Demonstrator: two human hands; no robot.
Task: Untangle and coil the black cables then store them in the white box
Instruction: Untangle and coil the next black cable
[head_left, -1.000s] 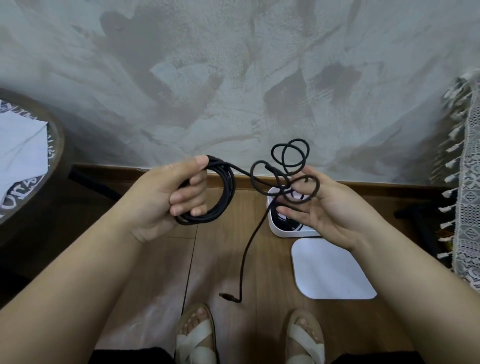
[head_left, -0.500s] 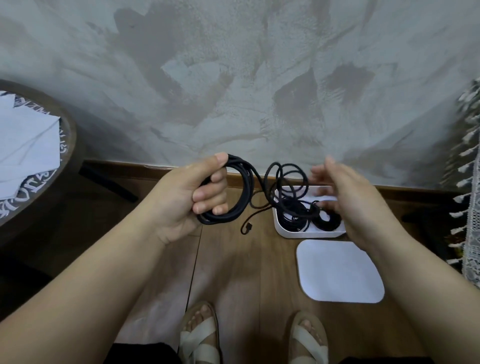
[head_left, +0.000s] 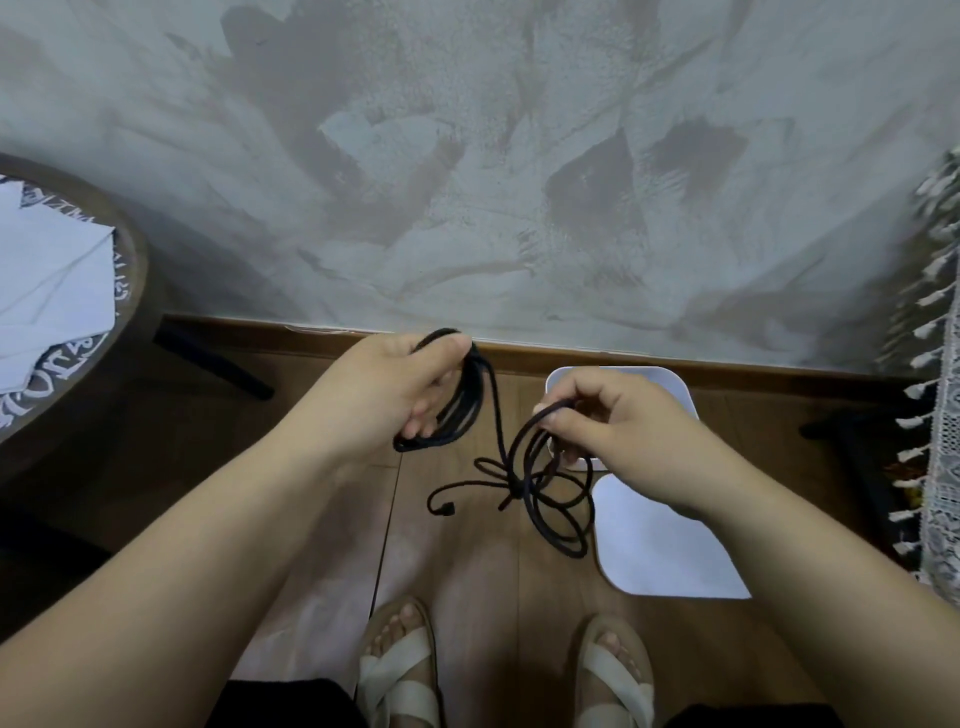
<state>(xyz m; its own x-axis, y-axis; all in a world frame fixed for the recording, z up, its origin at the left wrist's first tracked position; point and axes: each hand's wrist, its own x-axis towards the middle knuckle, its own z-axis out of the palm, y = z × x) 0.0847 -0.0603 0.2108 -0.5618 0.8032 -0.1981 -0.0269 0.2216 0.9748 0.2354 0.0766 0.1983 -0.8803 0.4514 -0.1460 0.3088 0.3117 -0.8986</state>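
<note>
White box (head_left: 654, 375) mostly hidden behind right hand (head_left: 618, 426), round table (head_left: 136, 270) cut off at left edge

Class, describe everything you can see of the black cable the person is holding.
The black cable is thin, matte and round, apparently rubbery. The left hand grips its coiled part; the right hand pinches a loose loop. Below them, slack loops hang tangled at a knot, with a small plug end curling leftward.

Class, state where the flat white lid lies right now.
Head view: the white lid lies flat on the wooden floor, right of centre, just nearer than the white box.
</note>
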